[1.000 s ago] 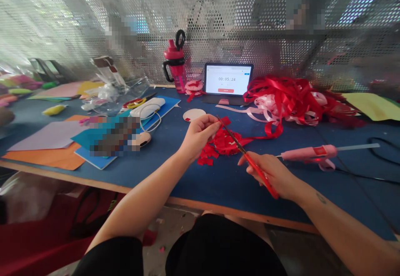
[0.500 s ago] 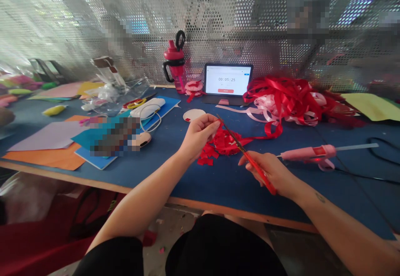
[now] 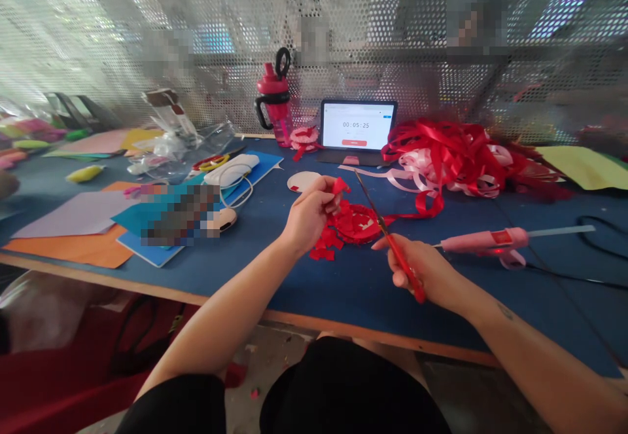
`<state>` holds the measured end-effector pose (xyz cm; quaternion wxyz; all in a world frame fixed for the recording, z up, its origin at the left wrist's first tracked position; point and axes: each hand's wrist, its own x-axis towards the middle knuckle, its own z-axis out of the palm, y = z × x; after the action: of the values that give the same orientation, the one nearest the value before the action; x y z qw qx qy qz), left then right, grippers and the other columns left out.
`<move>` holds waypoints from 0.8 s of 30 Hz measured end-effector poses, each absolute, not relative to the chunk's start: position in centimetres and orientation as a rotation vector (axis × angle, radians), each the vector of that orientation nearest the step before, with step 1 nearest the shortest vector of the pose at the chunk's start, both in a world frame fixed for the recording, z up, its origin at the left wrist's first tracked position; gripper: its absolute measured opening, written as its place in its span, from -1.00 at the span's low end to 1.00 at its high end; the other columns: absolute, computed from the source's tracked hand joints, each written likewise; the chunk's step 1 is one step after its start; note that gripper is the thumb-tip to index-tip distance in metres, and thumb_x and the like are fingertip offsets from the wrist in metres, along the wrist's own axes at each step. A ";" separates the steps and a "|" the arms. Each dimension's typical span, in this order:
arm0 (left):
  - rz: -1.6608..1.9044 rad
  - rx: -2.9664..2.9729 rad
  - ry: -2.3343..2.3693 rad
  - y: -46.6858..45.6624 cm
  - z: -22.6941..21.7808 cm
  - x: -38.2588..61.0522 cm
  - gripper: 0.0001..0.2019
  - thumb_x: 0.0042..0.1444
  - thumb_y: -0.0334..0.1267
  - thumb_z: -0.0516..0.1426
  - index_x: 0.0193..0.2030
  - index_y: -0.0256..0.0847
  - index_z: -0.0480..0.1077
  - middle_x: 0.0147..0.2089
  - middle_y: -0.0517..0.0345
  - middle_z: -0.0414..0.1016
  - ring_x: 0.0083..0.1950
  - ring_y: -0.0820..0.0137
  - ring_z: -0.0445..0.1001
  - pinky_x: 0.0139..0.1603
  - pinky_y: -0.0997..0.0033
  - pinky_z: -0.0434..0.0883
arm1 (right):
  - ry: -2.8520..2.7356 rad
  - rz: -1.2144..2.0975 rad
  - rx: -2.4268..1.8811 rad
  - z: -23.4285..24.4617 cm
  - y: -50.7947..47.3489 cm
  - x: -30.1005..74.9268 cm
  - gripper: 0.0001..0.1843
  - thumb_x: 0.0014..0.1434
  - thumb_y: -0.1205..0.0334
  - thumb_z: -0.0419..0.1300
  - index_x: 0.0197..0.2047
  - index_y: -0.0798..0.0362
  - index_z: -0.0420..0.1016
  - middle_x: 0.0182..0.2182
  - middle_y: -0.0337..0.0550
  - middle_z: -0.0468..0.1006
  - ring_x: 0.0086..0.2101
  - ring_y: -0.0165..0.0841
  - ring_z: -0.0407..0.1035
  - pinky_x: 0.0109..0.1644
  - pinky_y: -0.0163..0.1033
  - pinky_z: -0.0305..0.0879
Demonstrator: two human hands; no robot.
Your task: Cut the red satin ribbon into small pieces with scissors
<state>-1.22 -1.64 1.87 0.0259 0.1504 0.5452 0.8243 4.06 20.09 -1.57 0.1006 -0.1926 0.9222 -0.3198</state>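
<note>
Between the fingertips of my left hand (image 3: 309, 215) is a small piece of red ribbon (image 3: 340, 186), its end sticking up. My right hand (image 3: 417, 264) grips red-handled scissors (image 3: 405, 264), whose blades point up and away, a little right of the ribbon piece and apart from it. Under and between both hands lies a round coil of red ribbon (image 3: 360, 224) on the table. Several cut red ribbon pieces (image 3: 324, 249) lie just below my left hand. A white disc (image 3: 300, 181) with a red bit on it sits behind that hand.
A pink glue gun (image 3: 483, 241) with a cord lies at the right. Tangled red and pink ribbons (image 3: 446, 156) are heaped at the back right, beside a tablet (image 3: 358, 125). A pink bottle (image 3: 275, 107) stands behind. Coloured paper sheets (image 3: 63, 215) and a white cabled device (image 3: 230, 169) are left.
The scissors have moved slightly right, away from my left hand. My left fingers have curled, and the red ribbon piece now shows above them.
</note>
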 end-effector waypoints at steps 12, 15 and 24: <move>2.507 0.491 1.869 -1.7 1.9 -1.4 -0.80 0.04 -0.22 0.22 -0.29 -0.25 0.29 -0.43 0.18 0.51 -0.53 0.61 0.36 -0.48 0.62 0.31 | 2.757 -1.157 -0.834 -0.8 20.3 4.7 -0.23 0.03 -0.46 -0.02 -0.03 0.07 0.32 -0.57 -0.29 0.28 -0.58 -0.41 0.18 -0.51 -0.33 0.07; 2.473 0.505 1.856 -1.7 2.0 -1.2 -0.73 0.02 -0.15 0.24 -0.33 -0.24 0.24 -0.49 0.20 0.49 -0.58 0.60 0.35 -0.56 0.63 0.27 | 2.829 -1.143 -0.868 -0.8 20.4 4.9 -0.27 0.13 -0.41 -0.15 -0.01 0.08 0.28 -0.56 -0.26 0.30 -0.57 -0.37 0.20 -0.49 -0.31 0.07; 2.532 0.445 1.846 -1.4 2.3 -1.1 -0.79 0.04 -0.18 0.21 -0.36 -0.23 0.29 -0.61 0.33 0.25 -0.62 0.66 0.12 -0.62 0.62 0.05 | 2.910 -0.663 -0.702 0.0 19.6 4.8 -0.59 0.15 -0.07 0.04 -0.09 0.07 0.31 -0.53 -0.23 0.40 -0.55 -0.33 0.29 -0.44 -0.29 0.04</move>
<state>-1.14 -1.40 2.26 -0.0118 0.1404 0.5832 0.8000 4.79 19.63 -0.03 0.0377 -0.2286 0.9485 -0.2159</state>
